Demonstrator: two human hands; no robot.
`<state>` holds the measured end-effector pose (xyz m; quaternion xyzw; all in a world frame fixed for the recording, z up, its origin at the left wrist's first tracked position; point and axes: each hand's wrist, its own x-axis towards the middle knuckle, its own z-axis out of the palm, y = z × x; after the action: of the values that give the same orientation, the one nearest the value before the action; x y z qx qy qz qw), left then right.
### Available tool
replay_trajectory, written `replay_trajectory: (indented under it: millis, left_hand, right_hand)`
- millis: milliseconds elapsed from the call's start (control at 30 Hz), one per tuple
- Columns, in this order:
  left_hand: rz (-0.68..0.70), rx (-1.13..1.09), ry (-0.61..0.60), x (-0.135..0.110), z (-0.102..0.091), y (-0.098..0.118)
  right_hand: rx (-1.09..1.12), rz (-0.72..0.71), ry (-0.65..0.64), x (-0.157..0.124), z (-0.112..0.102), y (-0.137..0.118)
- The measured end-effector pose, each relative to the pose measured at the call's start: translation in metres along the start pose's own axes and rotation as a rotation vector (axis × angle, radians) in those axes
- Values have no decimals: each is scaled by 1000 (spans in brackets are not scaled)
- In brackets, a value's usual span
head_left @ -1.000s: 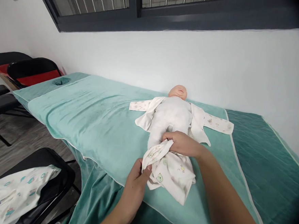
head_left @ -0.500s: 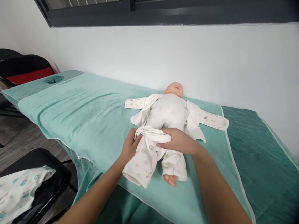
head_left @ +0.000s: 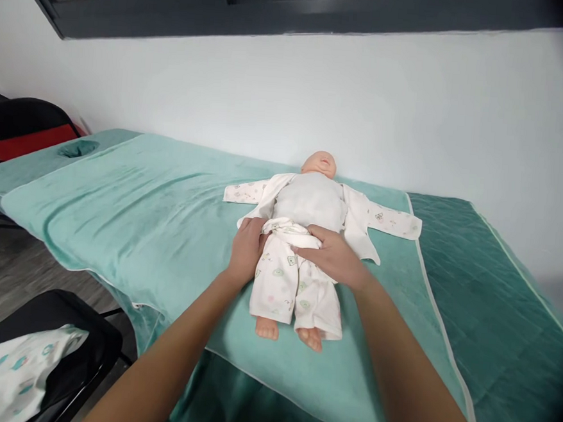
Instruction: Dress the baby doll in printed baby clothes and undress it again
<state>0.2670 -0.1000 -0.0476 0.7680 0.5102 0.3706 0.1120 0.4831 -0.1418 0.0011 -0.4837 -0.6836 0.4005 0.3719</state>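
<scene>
While the green-covered bed (head_left: pixel 167 184) carries the doll (head_left: pixel 311 199) on its back, the patterned trousers (head_left: pixel 279 281) have risen to its hips. Now left hand (head_left: pixel 247 247) and right hand (head_left: pixel 336 256) clamp the bunched waistband (head_left: pixel 285 225) from either side, and both feet (head_left: pixel 267 328) poke out: each leg looks through!

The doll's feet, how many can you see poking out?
2. One bare, peach-coloured foot pokes out of the picture-left leg of the patterned white cloth trousers; the other foot pokes out of the picture-right leg.
</scene>
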Motion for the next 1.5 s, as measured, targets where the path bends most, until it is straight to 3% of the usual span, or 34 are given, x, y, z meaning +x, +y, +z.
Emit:
replay_trajectory:
  millis: [133,300,400,633,833,967,1200,1267,1367,1500]
  left_hand:
    - [9,-52,18,-4,-1,-2]
    - [-35,-167,44,-5,-1,-1]
    - [-132,-282,37,-5,-2,0]
    - [-334,-823,22,-5,-11,-4]
    - [-439,-838,-62,-5,-8,-3]
    - [-431,-837,-76,-4,-7,-5]
    - [-400,-765,-130,-3,-8,-2]
    - [-379,-741,-135,-4,-8,-1]
    - [-281,-603,-156,-3,-14,2]
    - [14,-280,-194,9,-29,14]
  right_hand:
    - [116,-23,-18,-3,-20,4]
    - [114,121,52,-9,-39,19]
    - [111,154,-36,-16,-44,21]
    - [117,167,-232,-24,-50,18]
    - [104,155,-223,-25,-49,19]
    - [118,111,-95,-22,-47,23]
    - [92,-50,542,3,-34,45]
    - [86,-71,650,8,-27,49]
    - [120,-76,664,10,-21,53]
    - [157,-111,629,9,-20,53]
